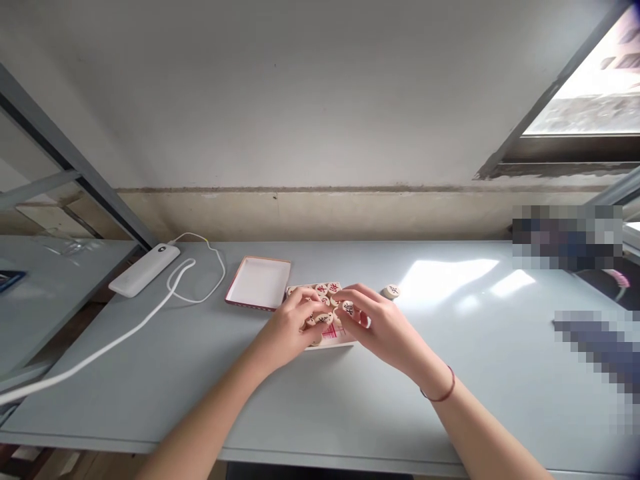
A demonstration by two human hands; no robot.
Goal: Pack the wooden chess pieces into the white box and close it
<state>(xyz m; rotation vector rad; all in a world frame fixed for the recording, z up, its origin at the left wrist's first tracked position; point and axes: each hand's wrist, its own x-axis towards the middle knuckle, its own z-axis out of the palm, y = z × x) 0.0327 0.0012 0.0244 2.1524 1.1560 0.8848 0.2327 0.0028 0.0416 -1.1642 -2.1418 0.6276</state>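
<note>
A shallow box (336,343) of round wooden xiangqi pieces with red and black characters stands on the desk, partly covered by both hands. My right hand (374,315) is over its right side, with a black-marked xiangqi piece (347,307) pinched between thumb and fingers. At the left side of the box, my left hand (294,321) curls its thumb and fingers about another black-marked xiangqi piece (324,319). Red-marked pieces (327,289) lie along the box's far side. One loose piece (393,291) rests on the desk, right of the box.
The box's lid (260,283), white inside with a red edge, lies left of the box. Farther left are a white power bank (145,269) and its white cable (135,330) on the grey desk (440,413). A wall stands behind; blurred items are at the right.
</note>
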